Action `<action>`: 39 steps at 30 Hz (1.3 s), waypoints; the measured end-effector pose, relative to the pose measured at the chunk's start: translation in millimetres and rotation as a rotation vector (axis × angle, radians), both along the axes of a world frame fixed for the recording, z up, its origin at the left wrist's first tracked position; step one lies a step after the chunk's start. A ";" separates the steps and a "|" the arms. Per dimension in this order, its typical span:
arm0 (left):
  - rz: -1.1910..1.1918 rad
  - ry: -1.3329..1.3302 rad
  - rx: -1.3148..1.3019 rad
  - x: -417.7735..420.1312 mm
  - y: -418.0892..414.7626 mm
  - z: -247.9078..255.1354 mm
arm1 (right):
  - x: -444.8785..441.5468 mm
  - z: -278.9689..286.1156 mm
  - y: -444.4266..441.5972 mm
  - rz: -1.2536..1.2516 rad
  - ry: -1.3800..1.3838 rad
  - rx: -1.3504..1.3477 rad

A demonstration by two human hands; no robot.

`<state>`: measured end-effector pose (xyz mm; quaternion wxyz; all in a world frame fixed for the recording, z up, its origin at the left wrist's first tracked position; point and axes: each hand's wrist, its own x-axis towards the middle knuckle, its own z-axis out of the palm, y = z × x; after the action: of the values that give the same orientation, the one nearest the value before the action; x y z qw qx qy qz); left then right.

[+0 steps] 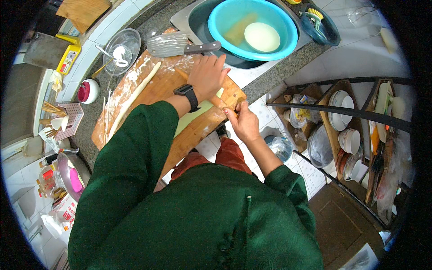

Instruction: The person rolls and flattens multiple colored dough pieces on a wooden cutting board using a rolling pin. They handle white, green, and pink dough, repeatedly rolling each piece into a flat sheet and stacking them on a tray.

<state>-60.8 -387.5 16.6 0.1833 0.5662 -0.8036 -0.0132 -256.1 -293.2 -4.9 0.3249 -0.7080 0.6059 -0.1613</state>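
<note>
On a floured wooden board (145, 96) lies a flat sheet of pale green dough (192, 119). A wooden rolling pin (217, 101) crosses the dough at a slant. My left hand (206, 76) lies over the pin's far part, palm down, wearing a black watch; its grip underneath is hidden. Near the board's right edge, my right hand (243, 119) is closed around the pin's near end. A long pale rope of dough (136, 92) rests on the left part of the board. A cleaver (168, 44) with a dark handle lies at the board's far edge, beyond my left hand.
A turquoise basin (219, 37) with water and a pale round thing stands in the steel sink (196, 25). Left of the board are a clear bowl (136, 42), a white cup (92, 91) and a pink chopstick holder (75, 118). Shelves with dishes (332, 125) stand at the right.
</note>
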 end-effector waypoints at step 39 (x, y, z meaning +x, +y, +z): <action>1.121 0.115 0.087 190.1 405.9 -22.8 | 240.7 27.7 80.4 1.200 0.051 -0.545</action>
<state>129.3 18.4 -6.1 0.1820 0.9119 -0.3673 0.0223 -15.3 -212.7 22.8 0.1529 -0.9834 0.0509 -0.0832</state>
